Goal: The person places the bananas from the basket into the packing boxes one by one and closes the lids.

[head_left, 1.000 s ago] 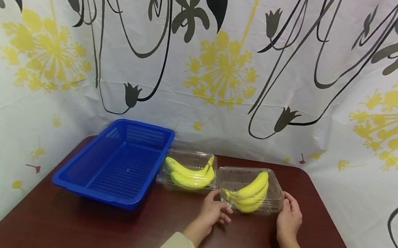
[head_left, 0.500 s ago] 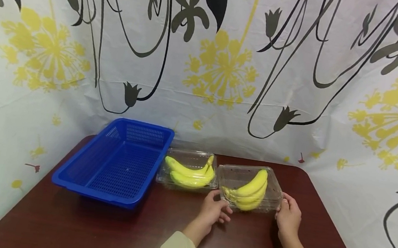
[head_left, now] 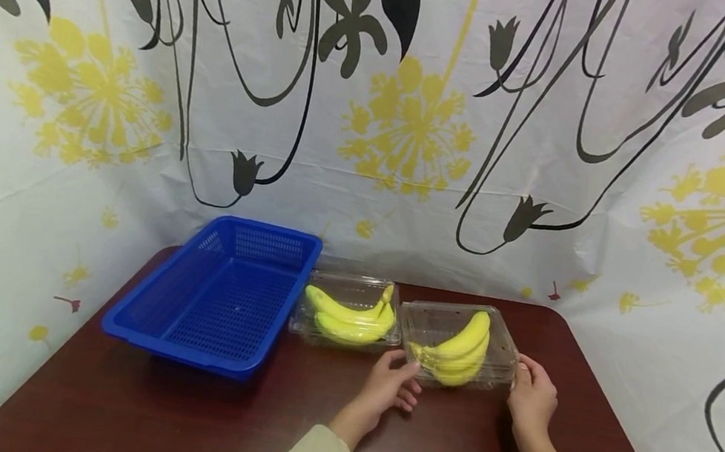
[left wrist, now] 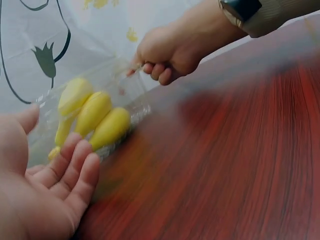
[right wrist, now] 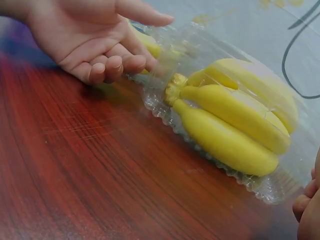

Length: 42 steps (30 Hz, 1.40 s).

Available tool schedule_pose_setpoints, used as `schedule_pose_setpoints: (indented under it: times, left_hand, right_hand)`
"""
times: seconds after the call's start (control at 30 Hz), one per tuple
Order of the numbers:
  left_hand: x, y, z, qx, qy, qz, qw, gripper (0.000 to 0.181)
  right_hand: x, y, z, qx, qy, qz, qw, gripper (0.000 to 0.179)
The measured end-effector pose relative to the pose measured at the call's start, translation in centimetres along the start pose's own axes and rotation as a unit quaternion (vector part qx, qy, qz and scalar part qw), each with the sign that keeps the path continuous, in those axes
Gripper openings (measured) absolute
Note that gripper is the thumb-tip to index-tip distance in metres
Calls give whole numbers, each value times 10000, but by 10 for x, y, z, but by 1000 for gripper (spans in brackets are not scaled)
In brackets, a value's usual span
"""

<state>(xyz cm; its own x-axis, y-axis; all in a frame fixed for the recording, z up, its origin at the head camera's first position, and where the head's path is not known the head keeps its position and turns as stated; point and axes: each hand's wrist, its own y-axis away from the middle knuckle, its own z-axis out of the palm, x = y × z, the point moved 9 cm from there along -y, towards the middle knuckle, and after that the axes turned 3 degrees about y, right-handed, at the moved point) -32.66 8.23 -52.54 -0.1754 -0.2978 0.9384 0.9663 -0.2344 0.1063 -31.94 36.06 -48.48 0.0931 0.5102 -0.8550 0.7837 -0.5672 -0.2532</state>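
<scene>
A clear plastic container [head_left: 427, 321] with a bunch of yellow bananas [head_left: 464, 351] inside lies toward the back right of the table. My right hand [head_left: 532, 403] grips its right edge; in the left wrist view the fingers of that right hand [left wrist: 167, 55] curl at the rim. By the near left corner is my left hand [head_left: 383, 386], fingers loosely bent and thumb spread. Seen from the right wrist, this left hand [right wrist: 95, 42] has its palm turned up and its fingertips right at the container's end wall.
A second clear container [head_left: 299, 321] holding bananas [head_left: 351, 322] stands just left of the first. Left of that is a blue perforated plastic basket [head_left: 238, 372]. A patterned cloth [head_left: 374, 123] hangs behind the dark red wooden table [head_left: 179, 421].
My left hand has eased slightly left from the container's near corner. The right hand keeps its grip on the edge, and both containers and the basket stay in place.
</scene>
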Motion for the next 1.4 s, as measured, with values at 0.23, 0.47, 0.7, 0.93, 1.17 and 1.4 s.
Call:
schedule_pose_setpoints:
  times: [0.23, 0.47, 0.7, 0.93, 1.17, 1.4]
  left_hand:
    - [3, 2, -8, 138, 623, 179, 9978, 33]
    - [7, 7, -4, -37, 149, 349, 9993, 36]
    - [10, 8, -3, -271, 35, 342, 9990, 36]
    - [11, 7, -3, -442, 9, 264, 9987, 39]
    - [12, 10, -4, -636, 20, 300, 9975, 43]
    - [19, 19, -5, -660, 86, 326, 9972, 37]
  right_hand:
    - [12, 5, 7, -373, -1570, 1050, 9813, 32]
    - [13, 10, 7, -348, -1943, 1385, 9705, 23]
    - [7, 11, 8, -364, -2194, 1383, 9651, 23]
    - [3, 11, 11, -298, -2498, 1307, 9590, 19]
    - [-2, 11, 10, -238, -2294, 1165, 9660, 26]
    - [0, 10, 0, -110, -1774, 987, 9791, 21]
